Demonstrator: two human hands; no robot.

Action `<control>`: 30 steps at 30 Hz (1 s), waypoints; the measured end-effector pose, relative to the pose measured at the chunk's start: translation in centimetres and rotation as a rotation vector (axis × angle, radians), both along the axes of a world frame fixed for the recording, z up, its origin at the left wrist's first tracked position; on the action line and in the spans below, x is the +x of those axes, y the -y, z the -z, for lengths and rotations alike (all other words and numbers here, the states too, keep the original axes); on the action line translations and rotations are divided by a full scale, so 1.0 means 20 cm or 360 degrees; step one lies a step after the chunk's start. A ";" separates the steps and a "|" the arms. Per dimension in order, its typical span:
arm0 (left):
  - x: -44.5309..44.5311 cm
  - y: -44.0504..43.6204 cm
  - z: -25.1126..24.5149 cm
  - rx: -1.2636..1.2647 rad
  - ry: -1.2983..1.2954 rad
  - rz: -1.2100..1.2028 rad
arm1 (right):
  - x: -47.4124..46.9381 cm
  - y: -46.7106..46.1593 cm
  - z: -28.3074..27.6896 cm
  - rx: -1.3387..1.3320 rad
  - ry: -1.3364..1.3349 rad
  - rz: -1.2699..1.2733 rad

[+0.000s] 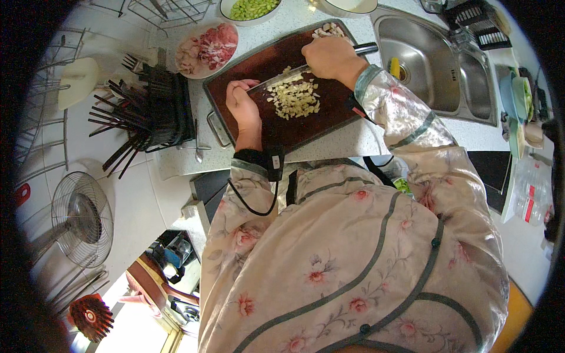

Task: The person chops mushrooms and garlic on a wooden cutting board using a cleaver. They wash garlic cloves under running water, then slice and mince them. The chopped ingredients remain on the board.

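My right hand (pixel 331 57) is closed around a kitchen knife (pixel 278 80), whose black handle sticks out to the right. The blade slants across the brown cutting board (pixel 247 119), its far end at the fingers of my left hand (pixel 242 103). Those fingers curl about the blade's tip end, partly hidden from above. Just below the blade lies a patch of finely chopped pale pieces (pixel 295 100), perhaps garlic. Larger pale chopped pieces (pixel 329 31) sit at the board's top edge, behind my right hand.
Left of the board stand a plate of raw meat (pixel 212 46) and a black utensil holder (pixel 170 106) full of chopsticks. A bowl of green beans (pixel 251 9) and a white bowl (pixel 348 6) are behind. To the right is a steel double sink (pixel 423 53). A spoon (pixel 198 154) lies near the counter's edge.
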State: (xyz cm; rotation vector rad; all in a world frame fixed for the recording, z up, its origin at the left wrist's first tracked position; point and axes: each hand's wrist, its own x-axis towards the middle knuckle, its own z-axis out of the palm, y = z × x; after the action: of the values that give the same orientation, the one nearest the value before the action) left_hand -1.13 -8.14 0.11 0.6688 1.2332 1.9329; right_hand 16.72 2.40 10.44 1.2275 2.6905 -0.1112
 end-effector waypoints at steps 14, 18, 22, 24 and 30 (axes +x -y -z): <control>0.02 -0.20 -0.16 -0.0184 -0.0653 -0.0027 | 0.12 -0.05 0.09 -0.0192 -0.0117 0.0068; -0.02 -0.21 -0.08 -0.0155 -0.0238 0.0048 | 0.08 0.07 0.01 -0.0223 -0.0102 0.0290; -0.05 -0.24 -0.05 -0.0023 -0.0112 0.0199 | 0.06 0.12 0.02 -0.0230 0.0004 0.0307; -0.04 -0.23 -0.07 -0.0045 -0.0196 0.0269 | 0.10 0.15 0.05 -0.0168 -0.0126 0.0309; 0.06 -0.24 -0.20 0.0072 -0.0709 0.0350 | 0.23 0.17 0.16 -0.0198 -0.0355 0.0436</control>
State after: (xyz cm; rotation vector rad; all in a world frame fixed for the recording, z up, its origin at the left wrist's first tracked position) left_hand 0.12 -3.35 4.02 1.2542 1.3130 1.6839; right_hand 21.38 -1.01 7.26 1.6216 2.6264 -0.4711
